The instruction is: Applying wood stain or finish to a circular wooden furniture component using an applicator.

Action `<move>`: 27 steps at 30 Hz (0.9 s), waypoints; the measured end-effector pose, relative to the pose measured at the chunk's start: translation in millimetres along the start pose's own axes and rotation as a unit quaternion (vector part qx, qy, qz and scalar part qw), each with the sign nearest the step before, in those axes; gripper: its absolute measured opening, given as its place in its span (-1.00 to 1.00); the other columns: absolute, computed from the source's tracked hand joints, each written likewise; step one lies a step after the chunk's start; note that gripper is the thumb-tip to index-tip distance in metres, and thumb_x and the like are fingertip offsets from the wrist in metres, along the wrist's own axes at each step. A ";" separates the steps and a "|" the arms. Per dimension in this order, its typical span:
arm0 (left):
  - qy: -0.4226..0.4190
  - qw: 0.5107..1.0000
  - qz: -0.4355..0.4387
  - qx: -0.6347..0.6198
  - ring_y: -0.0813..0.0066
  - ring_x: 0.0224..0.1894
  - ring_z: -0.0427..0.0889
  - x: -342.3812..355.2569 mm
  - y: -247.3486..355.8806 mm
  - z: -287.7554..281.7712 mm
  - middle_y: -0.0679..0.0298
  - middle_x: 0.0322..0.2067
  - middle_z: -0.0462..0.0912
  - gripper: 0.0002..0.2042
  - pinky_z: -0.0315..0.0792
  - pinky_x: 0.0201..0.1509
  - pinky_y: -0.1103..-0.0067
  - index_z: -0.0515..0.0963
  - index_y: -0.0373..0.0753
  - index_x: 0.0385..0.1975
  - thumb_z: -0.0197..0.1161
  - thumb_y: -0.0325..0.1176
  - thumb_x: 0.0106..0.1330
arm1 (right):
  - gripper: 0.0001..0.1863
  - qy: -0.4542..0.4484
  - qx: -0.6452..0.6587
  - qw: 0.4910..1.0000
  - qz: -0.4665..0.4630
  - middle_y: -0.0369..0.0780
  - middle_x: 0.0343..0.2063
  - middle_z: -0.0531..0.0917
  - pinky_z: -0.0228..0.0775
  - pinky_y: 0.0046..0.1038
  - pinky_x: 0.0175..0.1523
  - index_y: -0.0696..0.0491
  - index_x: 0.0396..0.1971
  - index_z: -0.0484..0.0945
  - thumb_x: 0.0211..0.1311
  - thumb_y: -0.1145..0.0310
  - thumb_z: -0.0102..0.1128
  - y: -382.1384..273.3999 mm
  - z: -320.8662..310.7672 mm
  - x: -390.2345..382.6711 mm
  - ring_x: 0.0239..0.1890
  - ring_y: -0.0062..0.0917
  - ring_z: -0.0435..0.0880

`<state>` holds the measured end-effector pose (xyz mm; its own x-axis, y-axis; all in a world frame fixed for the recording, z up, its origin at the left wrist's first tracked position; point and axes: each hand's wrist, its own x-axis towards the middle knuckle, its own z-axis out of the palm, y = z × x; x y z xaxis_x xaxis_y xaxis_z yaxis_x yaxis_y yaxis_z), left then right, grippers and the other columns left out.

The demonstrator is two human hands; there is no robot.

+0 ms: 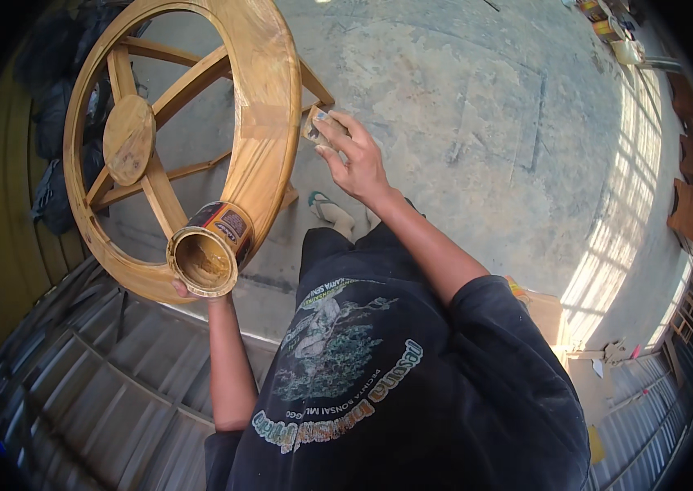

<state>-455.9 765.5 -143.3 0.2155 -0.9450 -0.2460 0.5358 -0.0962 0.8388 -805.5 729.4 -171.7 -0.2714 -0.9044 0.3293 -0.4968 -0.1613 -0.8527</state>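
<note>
- Likely coating wooden frame (pixel 268 159).
- Gripping can (pixel 230 222) in left hand (pixel 182 288), by lower edge.
- Pinching smeared piece (pixel 311 127) in right hand (pixel 360 166), beside right edge.
- Next, probably: wipe along rim.

Striped sunlight (pixel 620 196) crosses a patchy grey floor (pixel 444 98) near ribbed wall sheeting (pixel 142 376).

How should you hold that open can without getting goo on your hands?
Probably best: cup the can by its round outer wall, coming from the picture's lower left, where the left hand is. Its open mouth faces the camera, and tan paste smears the inside and rim, so keep hands off there.
</note>
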 end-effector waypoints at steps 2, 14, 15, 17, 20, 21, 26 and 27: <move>0.003 1.000 -0.009 0.018 0.05 0.31 0.39 -2.2 3.0 5.0 0.13 0.28 0.39 -0.01 0.32 0.34 0.02 0.28 -0.09 0.36 -0.06 0.56 0.04 | -0.56 0.001 0.042 0.998 0.039 -0.05 0.07 0.54 0.46 -0.30 0.12 -0.01 0.06 0.62 0.12 0.46 0.34 1.4 8.1 -3.7 0.07 -0.18 0.57; -0.034 0.999 -0.023 0.026 0.08 0.28 0.43 -3.2 7.4 7.3 0.13 0.27 0.40 0.01 0.36 0.32 0.05 0.29 -0.09 0.35 -0.12 0.60 0.04 | -0.55 -0.021 0.038 0.996 0.072 -0.02 0.04 0.54 0.45 -0.27 0.11 -0.06 0.08 0.62 0.12 0.47 0.31 12.6 6.3 -3.6 0.03 -0.14 0.56; -0.020 0.999 -0.013 0.044 0.08 0.28 0.42 -4.1 6.3 10.6 0.13 0.27 0.41 0.01 0.36 0.33 0.05 0.29 -0.09 0.35 -0.12 0.61 0.04 | -0.55 -0.014 0.021 0.999 0.040 -0.01 0.04 0.54 0.44 -0.27 0.12 -0.06 0.05 0.64 0.10 0.48 0.30 9.5 0.5 0.5 0.03 -0.13 0.56; -0.004 0.998 -0.004 0.063 0.08 0.28 0.42 -5.2 4.9 12.2 0.13 0.27 0.41 0.01 0.36 0.33 0.06 0.29 -0.08 0.35 -0.12 0.61 0.03 | -0.56 -0.008 0.005 1.000 0.009 0.00 0.04 0.54 0.43 -0.26 0.12 -0.06 0.03 0.66 0.07 0.50 0.28 1.5 -8.7 9.9 0.03 -0.11 0.56; 0.006 0.999 -0.004 0.047 0.08 0.29 0.42 -4.0 5.0 8.4 0.12 0.27 0.41 0.02 0.35 0.33 0.06 0.29 -0.09 0.35 -0.12 0.61 0.03 | -0.56 -0.031 -0.030 0.998 -0.053 0.02 0.03 0.53 0.40 -0.25 0.15 -0.05 -0.02 0.67 0.01 0.50 0.28 -2.9 -11.4 19.4 0.03 -0.11 0.55; -0.017 0.999 -0.010 0.035 0.08 0.28 0.42 -2.0 6.2 5.2 0.12 0.27 0.40 0.02 0.36 0.33 0.07 0.29 -0.09 0.35 -0.12 0.61 0.03 | -0.56 -0.040 -0.037 0.996 -0.068 0.03 0.03 0.53 0.40 -0.26 0.15 -0.05 -0.02 0.68 0.00 0.50 0.28 -2.3 -8.2 19.9 0.04 -0.11 0.54; -0.045 0.998 -0.014 0.039 0.09 0.28 0.44 -1.4 5.9 4.9 0.13 0.26 0.42 0.02 0.38 0.32 0.09 0.30 -0.10 0.34 -0.10 0.61 0.03 | -0.57 -0.068 -0.070 0.992 -0.079 0.02 0.01 0.54 0.40 -0.26 0.15 -0.02 -0.02 0.67 0.03 0.49 0.26 11.1 -0.9 7.2 0.02 -0.11 0.55; -0.053 0.998 -0.017 0.024 0.10 0.27 0.44 -1.9 6.1 4.9 0.13 0.25 0.43 0.01 0.39 0.31 0.10 0.31 -0.11 0.34 -0.08 0.60 0.02 | -0.59 -0.060 -0.033 0.997 -0.019 -0.02 0.00 0.55 0.43 -0.30 0.11 -0.01 0.00 0.66 0.07 0.48 0.26 10.9 3.2 0.2 -0.01 -0.17 0.57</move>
<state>-457.1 765.2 -135.3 0.1092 -0.9684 -0.2242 0.5010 -0.1412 0.8538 -808.3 726.2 -182.3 -0.1526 -0.9398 0.3057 -0.5594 -0.1728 -0.8107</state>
